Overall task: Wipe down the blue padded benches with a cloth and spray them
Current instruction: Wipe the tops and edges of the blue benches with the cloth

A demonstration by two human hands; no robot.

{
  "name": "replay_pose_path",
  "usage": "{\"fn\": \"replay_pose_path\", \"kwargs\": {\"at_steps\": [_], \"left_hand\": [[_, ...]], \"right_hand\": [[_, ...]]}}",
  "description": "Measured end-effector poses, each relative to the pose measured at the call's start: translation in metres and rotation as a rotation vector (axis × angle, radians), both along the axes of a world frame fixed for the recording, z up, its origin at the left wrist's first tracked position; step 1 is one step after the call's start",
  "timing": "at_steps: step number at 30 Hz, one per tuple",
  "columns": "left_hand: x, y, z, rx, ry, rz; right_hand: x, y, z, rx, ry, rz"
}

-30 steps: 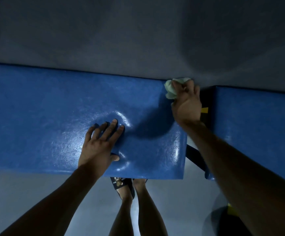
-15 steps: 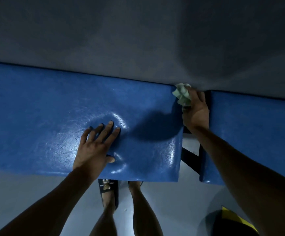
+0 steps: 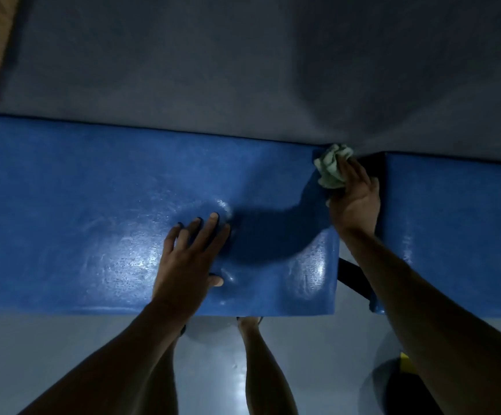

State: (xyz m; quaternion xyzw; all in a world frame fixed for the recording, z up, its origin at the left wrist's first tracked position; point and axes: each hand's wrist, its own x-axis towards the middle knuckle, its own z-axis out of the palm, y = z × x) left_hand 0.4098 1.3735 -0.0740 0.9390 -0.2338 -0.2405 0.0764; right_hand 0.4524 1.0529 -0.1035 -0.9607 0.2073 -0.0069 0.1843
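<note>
The right hand [image 3: 354, 202] grips the cloth [image 3: 331, 167] at the glossy left bench's [image 3: 78, 220] far end corner, left hand [image 3: 187, 259] spread flat on it; the right bench [image 3: 459, 229] likely remains.

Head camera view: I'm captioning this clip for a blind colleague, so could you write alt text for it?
A person's right hand grips a crumpled pale green cloth at the far right corner of a blue padded bench, beside the gap to a second blue bench. The left hand presses flat on the shiny bench top; bare legs and grey floor show below.
</note>
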Motion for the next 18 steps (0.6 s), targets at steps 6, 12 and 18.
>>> {"fn": "replay_pose_path", "kwargs": {"at_steps": [6,12,18], "left_hand": [[0.004,0.01,-0.006,-0.053,-0.032,-0.033],[0.007,0.025,-0.001,-0.128,-0.1,-0.112],[0.047,0.097,0.012,-0.008,-0.196,-0.078]], "right_hand": [[0.046,0.111,0.004,0.082,-0.098,-0.217],[0.064,0.186,0.011,0.067,0.016,0.419],[0.049,0.083,0.029,-0.122,0.156,0.383]]}}
